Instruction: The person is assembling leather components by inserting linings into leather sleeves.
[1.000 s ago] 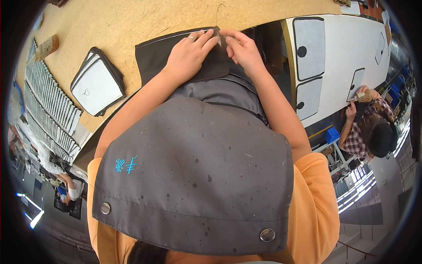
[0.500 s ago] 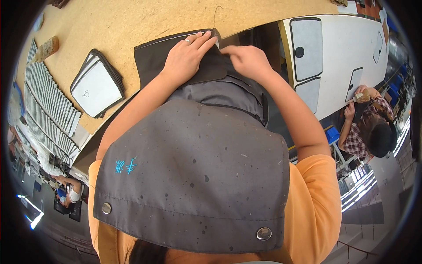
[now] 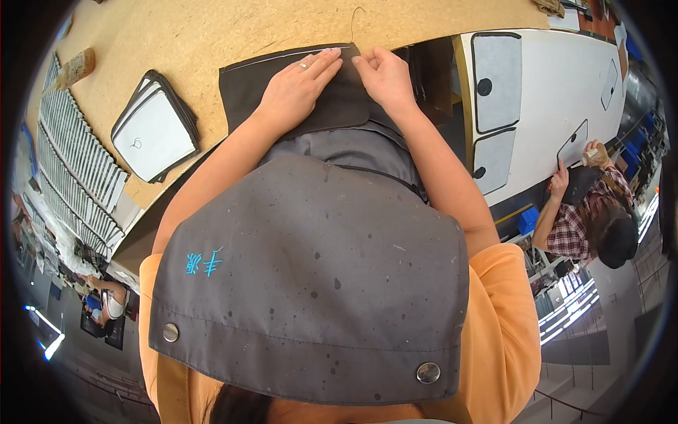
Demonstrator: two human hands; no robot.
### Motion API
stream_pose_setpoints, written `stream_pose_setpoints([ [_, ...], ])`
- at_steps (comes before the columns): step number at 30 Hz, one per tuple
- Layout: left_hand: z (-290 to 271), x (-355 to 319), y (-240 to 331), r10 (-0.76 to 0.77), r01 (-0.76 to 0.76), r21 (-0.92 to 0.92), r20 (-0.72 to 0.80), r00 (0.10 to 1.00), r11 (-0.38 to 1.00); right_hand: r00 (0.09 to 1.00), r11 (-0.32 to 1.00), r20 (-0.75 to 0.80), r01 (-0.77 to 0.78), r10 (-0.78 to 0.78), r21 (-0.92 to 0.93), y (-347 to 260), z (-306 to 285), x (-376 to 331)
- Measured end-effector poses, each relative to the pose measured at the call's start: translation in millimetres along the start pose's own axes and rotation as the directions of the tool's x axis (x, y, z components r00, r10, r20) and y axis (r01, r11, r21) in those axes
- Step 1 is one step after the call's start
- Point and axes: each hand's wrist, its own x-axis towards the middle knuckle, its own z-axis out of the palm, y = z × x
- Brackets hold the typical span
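Observation:
A flat black panel (image 3: 244,93) of leather-like sheet lies on the near edge of the bench, partly over my lap. Along its far edge runs a thin white line. My left hand (image 3: 298,90) rests flat on it, fingers stretched toward that edge, a ring on one finger. At the panel's right edge, near the far corner, my right hand (image 3: 385,76) is closed, thumb and curled fingers pinching there; the exact grip is partly hidden. A thin dark thread (image 3: 353,27) curls on the bench just beyond that corner.
Left on the tan bench (image 3: 198,42) sits a stack of white, black-edged panels (image 3: 157,138), with a brown roll (image 3: 76,67) and rows of striped strips (image 3: 78,162) beyond. At right, a white table (image 3: 544,92) bears similar panels (image 3: 496,81); a co-worker (image 3: 593,205) handles one.
My right hand has moved up along the panel's edge, its pointing finger now curled into a pinch. A white sliver at that edge no longer shows. My left hand stays nearly in place.

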Motion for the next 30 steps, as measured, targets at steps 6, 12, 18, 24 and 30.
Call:
stream_pose_setpoints([
  [6,1.5,-0.6,-2.3,0.011,-0.011,0.018,-0.002,1.000,1.000,0.999,0.999,0.043,-0.031,0.033,-0.041,-3.5,-6.2,5.9],
  [12,-0.6,1.2,-2.2,0.037,-0.037,0.089,0.001,0.999,0.995,0.998,0.998,0.014,-0.058,0.058,-0.020,-6.6,-1.8,8.2],
  [18,-1.5,4.7,-0.1,0.049,-0.047,0.130,-0.007,0.999,0.990,0.995,0.993,-0.010,-0.104,0.104,-0.052,-7.4,-2.6,14.6],
  [24,1.3,13.2,9.9,-0.003,0.000,0.182,0.018,1.000,0.983,0.968,0.974,0.150,-0.185,0.204,-0.131,-16.6,-18.0,27.2],
  [30,2.9,15.8,12.2,-0.008,0.006,0.223,0.010,1.000,0.975,0.994,0.990,0.000,-0.111,0.111,-0.088,3.9,-44.7,31.6],
])
